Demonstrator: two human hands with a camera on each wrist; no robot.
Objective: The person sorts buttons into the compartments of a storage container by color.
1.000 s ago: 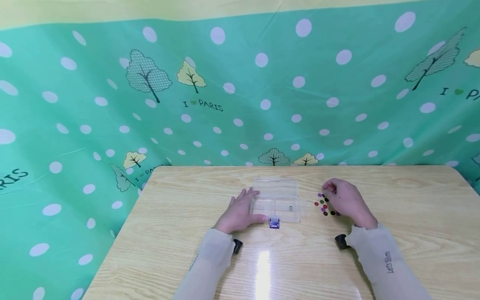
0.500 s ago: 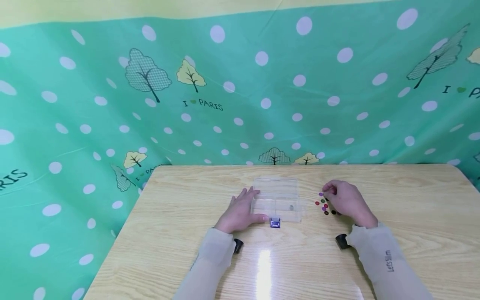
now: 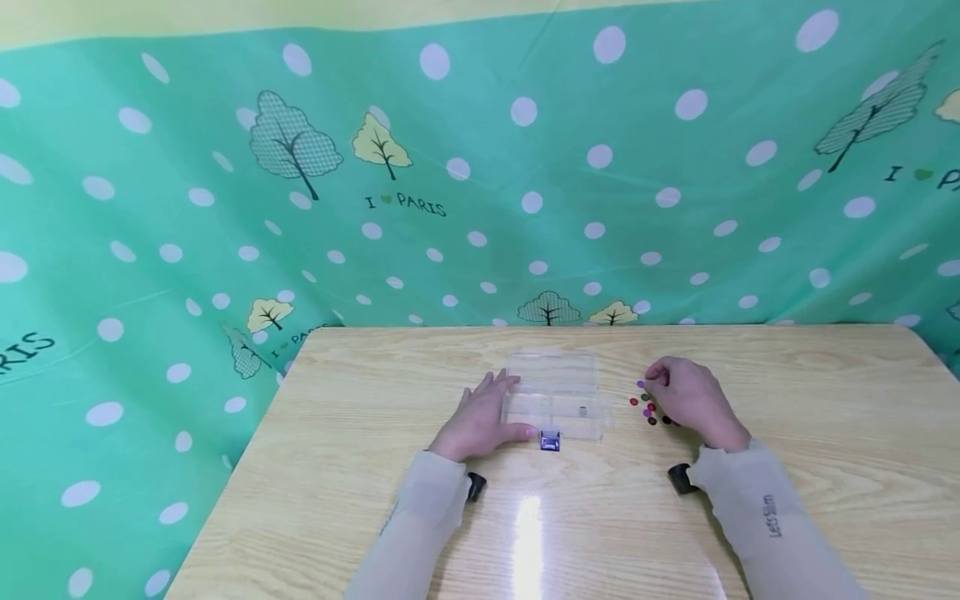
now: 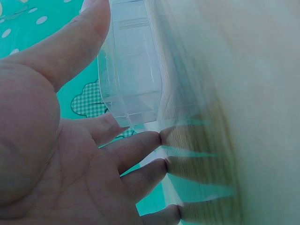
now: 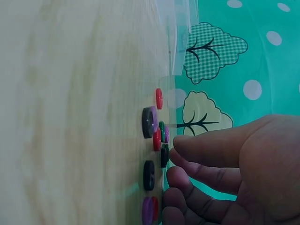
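A clear plastic compartment box (image 3: 558, 373) lies in the middle of the table. A small dark piece (image 3: 582, 411) sits in its front right compartment. At the front edge is a shiny blue-purple rectangular piece (image 3: 550, 441). My left hand (image 3: 480, 421) rests spread around the box's left side, thumb at the front. To the right lie several small round buttons in red, purple, green and black. Over them, my right hand (image 3: 690, 400) has its thumb and forefinger close together beside a black button (image 5: 164, 155); whether anything is pinched between the fingertips is hidden.
The wooden table (image 3: 360, 500) reaches back to a green dotted curtain (image 3: 465, 167). More buttons lie near the right hand, among them a red one (image 3: 633, 402) and a black one (image 3: 652, 421). Each wrist wears a small black camera.
The left hand stays put on the box. The right hand keeps almost the same place over the buttons; a dark button near its fingertips has become harder to see. The view has tilted slightly.
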